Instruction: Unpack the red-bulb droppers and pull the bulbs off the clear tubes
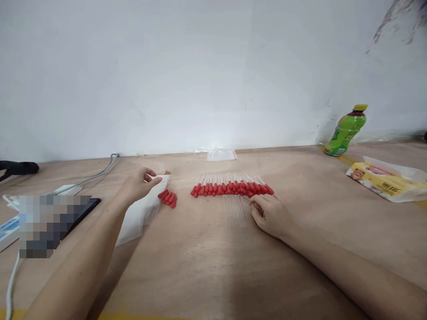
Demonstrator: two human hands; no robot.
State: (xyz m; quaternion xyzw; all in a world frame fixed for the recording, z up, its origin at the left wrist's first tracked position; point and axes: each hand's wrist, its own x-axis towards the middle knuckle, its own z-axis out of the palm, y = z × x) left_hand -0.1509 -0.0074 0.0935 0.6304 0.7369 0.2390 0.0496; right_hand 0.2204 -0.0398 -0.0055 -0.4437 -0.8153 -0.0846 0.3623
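My left hand pinches the top edge of a white paper bag that lies flat on the wooden table. A few red rubber bulbs lie just right of the bag. A long row of clear droppers with red bulbs lies at the table's middle. Several bare clear glass tubes lie below that row. My right hand rests beside the tubes, its fingers pinched on a thin clear tube.
A green drink bottle leans at the back right by the wall. A yellow tissue pack lies at the right. A clear plastic bag sits at the back. A power strip, cables and a black phone are at the left.
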